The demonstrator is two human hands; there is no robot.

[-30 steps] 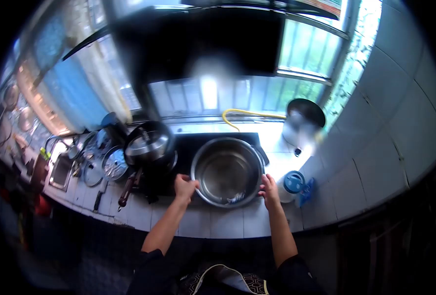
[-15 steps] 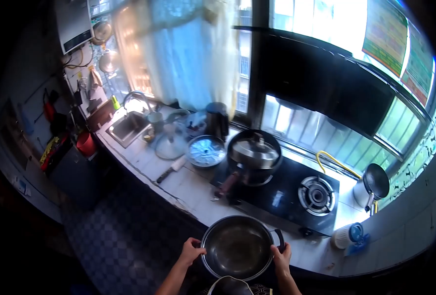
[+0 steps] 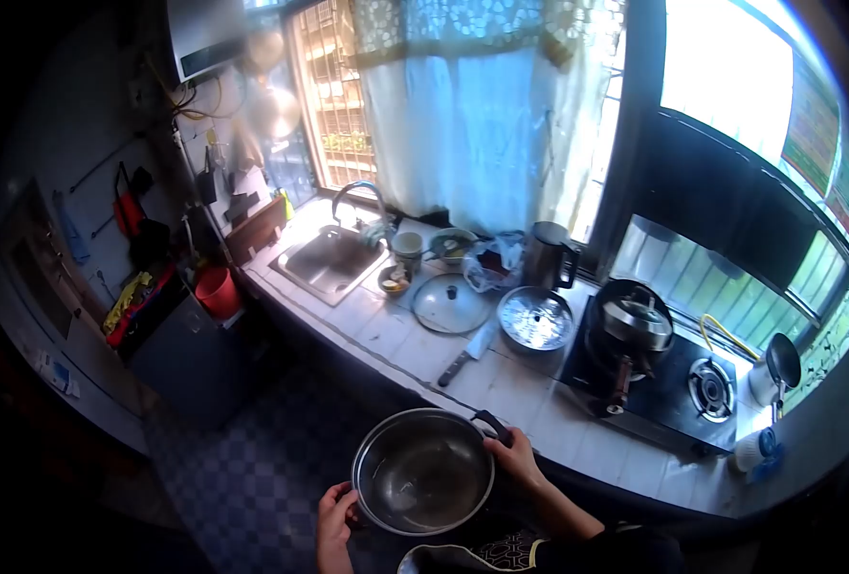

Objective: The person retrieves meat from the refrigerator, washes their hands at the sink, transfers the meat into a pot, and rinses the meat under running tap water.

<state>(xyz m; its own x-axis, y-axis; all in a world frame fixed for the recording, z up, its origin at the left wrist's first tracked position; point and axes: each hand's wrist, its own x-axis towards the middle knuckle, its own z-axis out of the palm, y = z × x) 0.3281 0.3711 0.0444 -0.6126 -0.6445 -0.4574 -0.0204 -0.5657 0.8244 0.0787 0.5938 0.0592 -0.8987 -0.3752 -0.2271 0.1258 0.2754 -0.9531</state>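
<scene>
A wide metal pot (image 3: 422,471) hangs in the air in front of the counter's edge, close to my apron. My left hand (image 3: 338,515) grips its left side near the rim. On the right, my right hand (image 3: 513,453) is closed on the pot's dark handle (image 3: 490,427). The pot's inside looks dark and shiny; whether liquid lies in it is hard to tell.
The tiled counter (image 3: 386,342) bears a sink (image 3: 333,260), a glass lid (image 3: 450,302), a knife (image 3: 465,356), a metal bowl (image 3: 535,319) and a kettle (image 3: 551,256). A lidded pot (image 3: 637,322) stands on the stove beside a bare burner (image 3: 711,389). A red bucket (image 3: 218,292) is at left.
The pot has come off the stove in both my hands, back past the counter's edge. The view has swung left toward the sink, and the pot's right handle now points up and right.
</scene>
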